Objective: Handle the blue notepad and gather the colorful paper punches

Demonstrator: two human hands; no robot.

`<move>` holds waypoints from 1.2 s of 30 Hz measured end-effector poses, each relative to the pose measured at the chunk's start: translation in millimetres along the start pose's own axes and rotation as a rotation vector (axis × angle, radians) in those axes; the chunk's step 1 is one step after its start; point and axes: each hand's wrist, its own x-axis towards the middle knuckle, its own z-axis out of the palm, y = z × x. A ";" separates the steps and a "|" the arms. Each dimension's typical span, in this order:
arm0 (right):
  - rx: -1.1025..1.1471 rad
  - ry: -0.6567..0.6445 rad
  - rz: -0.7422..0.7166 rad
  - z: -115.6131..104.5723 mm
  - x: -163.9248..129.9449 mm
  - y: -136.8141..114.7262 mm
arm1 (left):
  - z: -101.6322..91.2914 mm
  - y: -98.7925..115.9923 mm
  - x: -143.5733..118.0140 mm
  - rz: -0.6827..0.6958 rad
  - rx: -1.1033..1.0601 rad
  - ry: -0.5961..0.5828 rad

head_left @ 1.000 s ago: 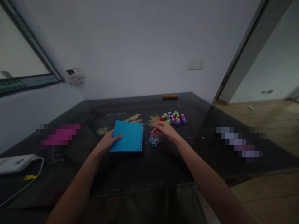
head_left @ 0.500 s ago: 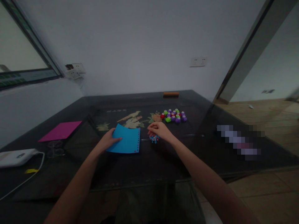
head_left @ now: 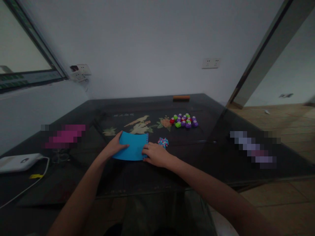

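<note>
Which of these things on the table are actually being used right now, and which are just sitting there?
In use:
blue sheet, held by left hand and right hand
small pile of punched bits, just beside it

Lying about:
cluster of coloured punches
white device with cable
orange bar

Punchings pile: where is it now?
Head view, centre table: the punchings pile lies just right of the blue sheet, beyond the right hand.

The paper sheet [head_left: 131, 147] was blue. The punches [head_left: 183, 120] were purple, green and red. The table [head_left: 172, 170] was black with floral inlay.
</note>
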 end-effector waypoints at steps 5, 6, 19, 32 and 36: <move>-0.112 -0.039 -0.037 -1.3 0.6 -4.8 | 0.8 -19.1 8.3 -0.037 0.165 0.007; -0.129 -0.049 -0.044 -1.4 0.8 -5.2 | 0.5 -21.4 10.7 -0.035 0.221 0.031; -0.141 -0.043 -0.025 1.7 1.8 -5.6 | 56.6 13.6 48.1 0.382 0.346 0.183; -0.122 -0.083 -0.029 -1.8 2.7 -7.7 | 59.9 11.0 46.0 0.410 0.384 0.152; -0.124 -0.092 -0.044 -5.4 1.6 -10.5 | 59.7 10.5 42.6 0.416 0.370 0.152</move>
